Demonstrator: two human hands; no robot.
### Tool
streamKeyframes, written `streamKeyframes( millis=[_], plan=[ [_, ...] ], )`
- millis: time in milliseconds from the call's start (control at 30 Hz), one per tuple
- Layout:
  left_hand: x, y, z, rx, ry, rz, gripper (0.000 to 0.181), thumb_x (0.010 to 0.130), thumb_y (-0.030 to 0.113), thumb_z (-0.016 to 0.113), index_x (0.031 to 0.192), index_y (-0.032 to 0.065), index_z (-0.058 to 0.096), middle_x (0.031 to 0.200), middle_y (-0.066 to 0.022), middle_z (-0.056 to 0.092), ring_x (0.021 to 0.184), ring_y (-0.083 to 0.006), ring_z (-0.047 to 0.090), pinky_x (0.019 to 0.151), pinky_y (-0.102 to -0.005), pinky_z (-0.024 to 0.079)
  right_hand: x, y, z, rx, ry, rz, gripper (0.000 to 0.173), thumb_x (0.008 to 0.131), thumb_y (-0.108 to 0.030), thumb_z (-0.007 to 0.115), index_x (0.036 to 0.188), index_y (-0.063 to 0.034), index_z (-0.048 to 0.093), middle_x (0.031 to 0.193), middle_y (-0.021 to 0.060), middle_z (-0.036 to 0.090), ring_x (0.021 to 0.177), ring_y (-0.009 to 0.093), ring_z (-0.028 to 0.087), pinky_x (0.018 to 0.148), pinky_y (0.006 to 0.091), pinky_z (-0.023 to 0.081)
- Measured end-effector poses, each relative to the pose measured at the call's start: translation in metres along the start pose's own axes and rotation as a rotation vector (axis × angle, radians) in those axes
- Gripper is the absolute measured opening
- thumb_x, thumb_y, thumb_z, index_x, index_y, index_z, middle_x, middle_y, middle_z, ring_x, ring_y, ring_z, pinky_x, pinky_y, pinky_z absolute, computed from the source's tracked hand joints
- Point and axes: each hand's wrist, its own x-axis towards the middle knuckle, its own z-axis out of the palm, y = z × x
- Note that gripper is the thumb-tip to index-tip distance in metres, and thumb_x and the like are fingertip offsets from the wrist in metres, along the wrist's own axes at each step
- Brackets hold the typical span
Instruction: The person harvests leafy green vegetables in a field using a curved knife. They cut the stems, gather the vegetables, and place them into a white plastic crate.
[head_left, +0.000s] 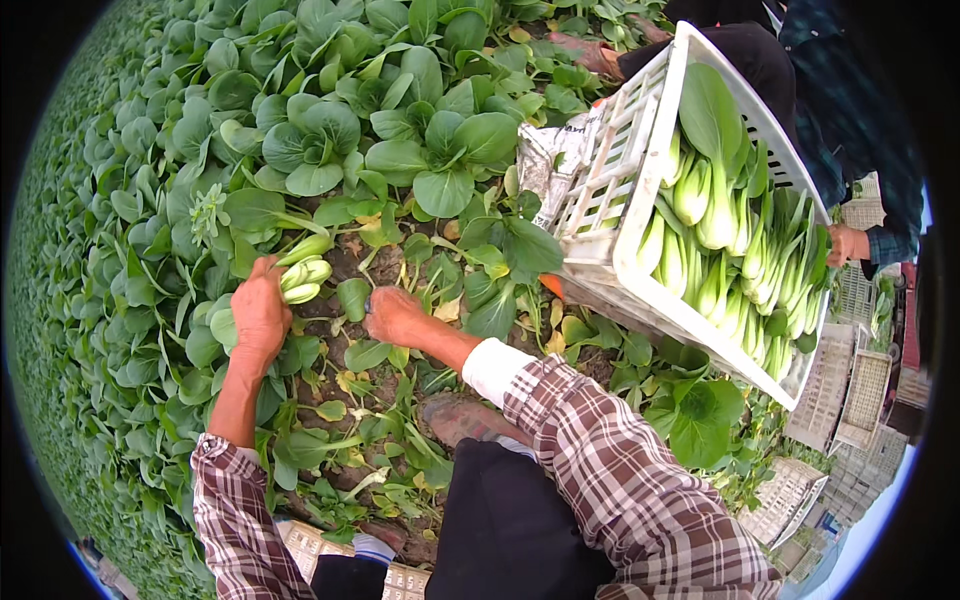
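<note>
My left hand (259, 307) is closed around several heads of bok choy (306, 276), their pale green bases pointing right. The leaves of these heads are partly hidden behind the hand. A short way to the right, my right hand (394, 316) is low over the soil with its fingers curled. A small dark item shows at its fingers, too little of it to name. Beside those fingers is a single green leaf (352, 298); whether the hand grips it is unclear. Growing bok choy (442, 150) stands in front of both hands.
A white plastic crate (634, 217) filled with harvested bok choy (720, 217) stands tilted in view at right. Another person's hand (847, 245) is at its far side. A printed plastic bag (551, 161) lies against the crate. More crates (862, 397) are farther right. Loose leaves litter the soil.
</note>
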Motion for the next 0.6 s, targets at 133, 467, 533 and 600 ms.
streamKeyframes(
  millis=[133, 467, 533, 600],
  plan=[
    [-0.032, 0.045, -0.05, -0.293, 0.141, 0.001, 0.044, 0.069, -0.006, 0.068, 0.112, 0.0033, 0.066, 0.119, -0.0117, 0.064, 0.103, -0.0317, 0.065, 0.091, -0.0349, 0.05, -0.062, 0.021, -0.013, 0.427, 0.176, -0.023, 0.038, 0.082, -0.029, 0.074, 0.091, 0.0053, 0.062, 0.082, 0.0231, 0.063, 0.08, 0.035, 0.065, 0.075, 0.0453, 0.051],
    [-0.128, 0.131, -0.079, -1.604, -0.252, -0.608, 0.059, 0.067, -0.006, 0.071, 0.125, -0.0046, 0.056, 0.109, -0.013, 0.068, 0.099, -0.0239, 0.067, 0.089, -0.0354, 0.054, -0.153, -0.029, -0.099, 1.156, -0.064, -0.325, 0.05, 0.079, -0.023, 0.084, 0.119, -0.0029, 0.061, 0.07, -0.0039, 0.059, 0.048, 0.004, 0.048, 0.043, 0.0212, 0.039],
    [-0.13, 0.129, -0.069, -1.616, -0.257, -0.594, 0.059, 0.068, -0.006, 0.07, 0.126, -0.0032, 0.057, 0.111, -0.0131, 0.067, 0.1, -0.0232, 0.066, 0.088, -0.0343, 0.053, -0.144, -0.029, -0.091, 1.206, -0.079, -0.297, 0.03, 0.079, -0.018, 0.083, 0.096, -0.0022, 0.063, 0.069, -0.0026, 0.059, 0.046, 0.004, 0.049, 0.041, 0.0214, 0.038],
    [-0.118, 0.134, -0.071, -1.593, -0.31, -0.574, 0.063, 0.069, -0.007, 0.07, 0.13, -0.0018, 0.054, 0.112, -0.0107, 0.066, 0.099, -0.0211, 0.065, 0.086, -0.0327, 0.052, -0.138, -0.012, -0.089, 1.333, 0.011, -0.254, 0.018, 0.082, -0.009, 0.078, 0.089, -0.0036, 0.062, 0.063, -0.0015, 0.059, 0.043, 0.007, 0.05, 0.04, 0.0223, 0.038]
  ],
)
